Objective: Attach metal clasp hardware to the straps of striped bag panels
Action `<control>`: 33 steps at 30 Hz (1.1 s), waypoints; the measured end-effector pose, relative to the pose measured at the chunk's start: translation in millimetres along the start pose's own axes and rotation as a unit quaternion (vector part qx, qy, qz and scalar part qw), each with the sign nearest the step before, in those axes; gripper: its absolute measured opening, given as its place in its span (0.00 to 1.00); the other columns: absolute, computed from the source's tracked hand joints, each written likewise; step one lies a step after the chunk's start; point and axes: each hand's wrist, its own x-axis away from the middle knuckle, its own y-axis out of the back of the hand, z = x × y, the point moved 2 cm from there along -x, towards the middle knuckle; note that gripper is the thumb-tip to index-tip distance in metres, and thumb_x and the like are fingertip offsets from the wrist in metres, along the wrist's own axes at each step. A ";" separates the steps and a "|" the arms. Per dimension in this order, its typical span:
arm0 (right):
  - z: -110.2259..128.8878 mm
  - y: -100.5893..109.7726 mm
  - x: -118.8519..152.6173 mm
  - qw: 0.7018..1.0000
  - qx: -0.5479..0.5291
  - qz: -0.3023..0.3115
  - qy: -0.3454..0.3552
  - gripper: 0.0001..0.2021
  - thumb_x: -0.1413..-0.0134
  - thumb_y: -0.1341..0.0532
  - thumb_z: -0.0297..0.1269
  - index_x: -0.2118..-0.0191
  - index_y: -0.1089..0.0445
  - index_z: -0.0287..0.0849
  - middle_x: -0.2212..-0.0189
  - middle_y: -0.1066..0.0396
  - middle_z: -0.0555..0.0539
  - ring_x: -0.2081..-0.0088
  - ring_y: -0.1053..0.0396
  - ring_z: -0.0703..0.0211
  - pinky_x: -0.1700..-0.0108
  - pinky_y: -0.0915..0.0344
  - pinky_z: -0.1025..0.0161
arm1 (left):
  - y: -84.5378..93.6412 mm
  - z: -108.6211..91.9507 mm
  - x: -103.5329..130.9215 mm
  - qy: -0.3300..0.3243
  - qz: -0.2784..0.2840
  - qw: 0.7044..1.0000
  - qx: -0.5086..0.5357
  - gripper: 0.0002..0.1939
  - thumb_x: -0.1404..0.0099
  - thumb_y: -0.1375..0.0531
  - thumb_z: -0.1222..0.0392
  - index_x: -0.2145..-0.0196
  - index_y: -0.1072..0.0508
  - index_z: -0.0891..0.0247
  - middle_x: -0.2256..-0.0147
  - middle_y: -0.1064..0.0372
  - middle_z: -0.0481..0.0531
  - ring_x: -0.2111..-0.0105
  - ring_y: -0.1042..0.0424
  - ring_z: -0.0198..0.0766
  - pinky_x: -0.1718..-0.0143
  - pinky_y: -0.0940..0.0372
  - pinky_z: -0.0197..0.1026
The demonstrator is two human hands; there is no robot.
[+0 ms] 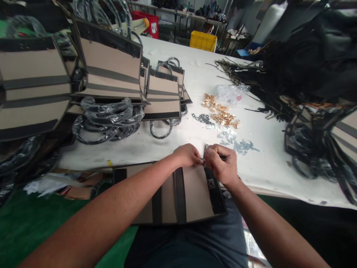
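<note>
Flat rectangular beige-and-black panel (195, 193) lies over your lap at the white table (178, 137), your right hand (223, 163) gripping a slim dark tool (223, 157), your left hand (187, 155) alongside, its hold unclear.

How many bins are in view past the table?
2: a red one, partly behind a pale roll, and a yellow one just beyond the table's far edge. The background clutter may hide more.
</note>
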 end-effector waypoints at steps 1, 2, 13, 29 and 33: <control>-0.1 1.9 -1.0 1.000 -0.010 -0.013 -0.010 0.24 0.32 0.38 0.44 0.81 0.40 0.45 0.84 0.37 0.53 0.80 0.42 0.63 0.75 0.43 0.62 | 0.3 -1.8 2.5 -0.003 0.014 1.000 -0.009 0.14 0.50 0.28 0.56 0.84 0.26 0.63 0.85 0.41 0.42 0.78 0.40 0.32 0.73 0.48 0.40; 1.6 3.9 -2.2 0.999 -0.024 -0.024 -0.017 0.24 0.32 0.38 0.44 0.81 0.40 0.45 0.84 0.38 0.53 0.81 0.42 0.64 0.76 0.43 0.62 | 0.5 -3.3 4.5 -0.005 0.027 0.999 -0.018 0.11 0.49 0.29 0.57 0.82 0.23 0.62 0.84 0.39 0.42 0.79 0.39 0.33 0.73 0.48 0.40; 9.3 3.0 6.8 0.989 -0.137 -0.053 0.029 0.23 0.33 0.36 0.39 0.80 0.41 0.46 0.85 0.40 0.54 0.82 0.41 0.63 0.79 0.43 0.62 | -1.1 0.5 0.3 0.001 0.046 0.999 -0.023 0.09 0.50 0.31 0.54 0.71 0.15 0.59 0.76 0.25 0.44 0.73 0.30 0.36 0.73 0.43 0.37; -14.7 11.3 12.7 0.987 -0.114 -0.107 0.022 0.22 0.35 0.37 0.43 0.80 0.41 0.47 0.86 0.40 0.55 0.82 0.43 0.64 0.77 0.43 0.63 | -8.2 -27.5 50.2 -0.047 -0.096 0.981 -0.164 0.16 0.36 0.33 0.58 0.50 0.19 0.58 0.50 0.21 0.55 0.48 0.25 0.51 0.46 0.32 0.50; -10.3 12.5 13.1 0.991 -0.095 -0.093 0.015 0.22 0.35 0.37 0.42 0.80 0.40 0.47 0.86 0.38 0.55 0.82 0.42 0.64 0.76 0.42 0.63 | -44.8 -26.1 121.0 -0.225 -0.161 0.920 -0.279 0.28 0.32 0.34 0.46 0.39 0.28 0.60 0.40 0.30 0.62 0.39 0.33 0.55 0.35 0.40 0.59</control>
